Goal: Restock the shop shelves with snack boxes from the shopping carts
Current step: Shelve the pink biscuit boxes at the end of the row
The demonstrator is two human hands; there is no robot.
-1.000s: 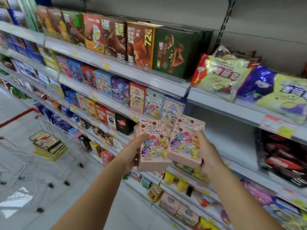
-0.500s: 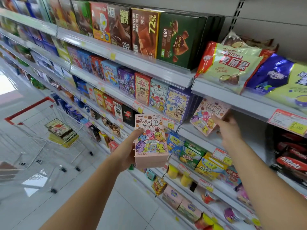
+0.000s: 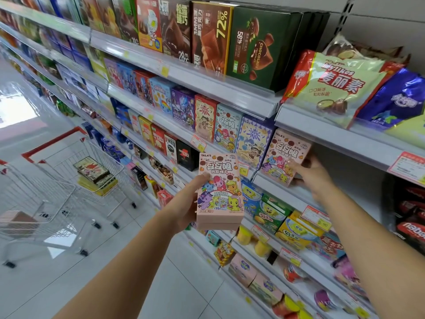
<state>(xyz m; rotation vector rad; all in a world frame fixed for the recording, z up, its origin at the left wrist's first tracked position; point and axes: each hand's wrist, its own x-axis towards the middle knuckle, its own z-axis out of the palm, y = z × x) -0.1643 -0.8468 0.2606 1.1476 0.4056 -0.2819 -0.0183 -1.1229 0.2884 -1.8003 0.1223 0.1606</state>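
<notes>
My left hand (image 3: 184,209) grips a pink cartoon snack box (image 3: 219,192) upright in front of the shelves; a second pink edge shows under it. My right hand (image 3: 315,178) is on a matching pink box (image 3: 284,155), which stands slightly tilted on the middle shelf (image 3: 276,186) next to a purple-patterned box (image 3: 253,140). Its fingers wrap the box's right side and lower corner. A shopping cart (image 3: 99,155) at the left holds a few flat boxes (image 3: 93,170).
A second wire cart (image 3: 34,203) stands nearer at the left with a pink box inside. Chocolate boxes (image 3: 259,44) and snack bags (image 3: 333,84) fill the top shelf. Yellow and green boxes (image 3: 282,224) sit below. White tiled floor (image 3: 184,284) lies under my arms.
My right hand has carried its pink box from beside the other one up onto the middle shelf and stood it next to the purple box. My left hand has stayed about where it was.
</notes>
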